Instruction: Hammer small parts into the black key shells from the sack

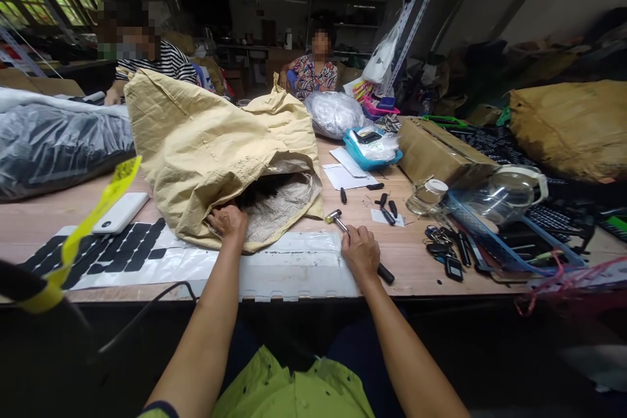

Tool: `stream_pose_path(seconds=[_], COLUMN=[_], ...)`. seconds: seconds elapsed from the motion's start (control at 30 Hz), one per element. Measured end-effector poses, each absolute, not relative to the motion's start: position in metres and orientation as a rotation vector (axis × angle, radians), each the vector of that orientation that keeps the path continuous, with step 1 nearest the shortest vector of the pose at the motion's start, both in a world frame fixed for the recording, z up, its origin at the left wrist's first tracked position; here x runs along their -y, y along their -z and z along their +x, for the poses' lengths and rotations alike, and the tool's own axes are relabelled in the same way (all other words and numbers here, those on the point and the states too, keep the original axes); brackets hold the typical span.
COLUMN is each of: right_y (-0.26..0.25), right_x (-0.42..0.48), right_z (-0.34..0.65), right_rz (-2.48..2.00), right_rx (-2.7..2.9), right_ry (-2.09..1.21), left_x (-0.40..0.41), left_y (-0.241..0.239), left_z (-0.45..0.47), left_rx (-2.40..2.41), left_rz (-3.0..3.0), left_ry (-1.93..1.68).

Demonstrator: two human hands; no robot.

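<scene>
A large beige woven sack (215,137) lies on the table with its mouth towards me. Dark contents (264,189) show inside, too shaded to make out. My left hand (228,221) is at the left side of the mouth, fingers curled over the sack's edge; some fingertips are hidden by cloth. To the right, my right hand (361,253) is closed around the handle of a small hammer (334,216). The hammer's head points away from me and its black handle end sticks out near the table edge. Between my hands lies a whitish plate or sheet (294,271).
Left are a white box (121,212), black pieces on a white sheet (132,245) and a yellow tag (98,215). Right are small black parts (386,212), keys (441,241), a jar (427,196), a blue basket (553,255) and a carton (441,150). Two people sit beyond.
</scene>
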State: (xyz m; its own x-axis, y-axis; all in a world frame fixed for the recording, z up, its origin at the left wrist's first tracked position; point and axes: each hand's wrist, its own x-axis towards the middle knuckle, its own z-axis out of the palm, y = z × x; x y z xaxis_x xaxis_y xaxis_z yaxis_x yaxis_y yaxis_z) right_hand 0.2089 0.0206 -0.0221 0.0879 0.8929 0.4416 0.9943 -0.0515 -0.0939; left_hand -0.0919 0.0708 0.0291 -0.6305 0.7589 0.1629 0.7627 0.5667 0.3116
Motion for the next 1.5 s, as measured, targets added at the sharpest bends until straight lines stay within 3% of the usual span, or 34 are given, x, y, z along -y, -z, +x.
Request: stream_pose_path(seconds=[0.23, 0.4, 0.6, 0.93, 1.3, 1.5], right_y=[0.023, 0.022, 0.018, 0.015, 0.002, 0.000], right_x=[-0.021, -0.021, -0.021, -0.021, -0.025, 0.002], right_z=[0.209, 0.209, 0.207, 0.205, 0.209, 0.211], right_rz=[-1.998, -2.007, -2.031, -2.059, -2.146, -1.803], right_rx=[1.857, 1.854, 1.850, 1.845, 1.858, 1.795], right_ry=[0.372, 0.367, 0.330, 0.282, 0.081, -0.174], left_x=[-0.039, -0.016, -0.012, -0.018, -0.014, -0.016], left_y=[-0.045, -0.039, -0.010, 0.004, 0.000, -0.002], left_z=[-0.070, -0.030, 0.009, 0.002, -0.012, -0.003], left_rx=[2.687, 2.416, 2.102, 2.143, 2.121, 2.197], left_rz=[-1.494, -2.169, -2.766, -2.764, -2.738, -2.715], left_ry=[0.763, 1.019, 1.075, 1.188, 1.022, 0.971])
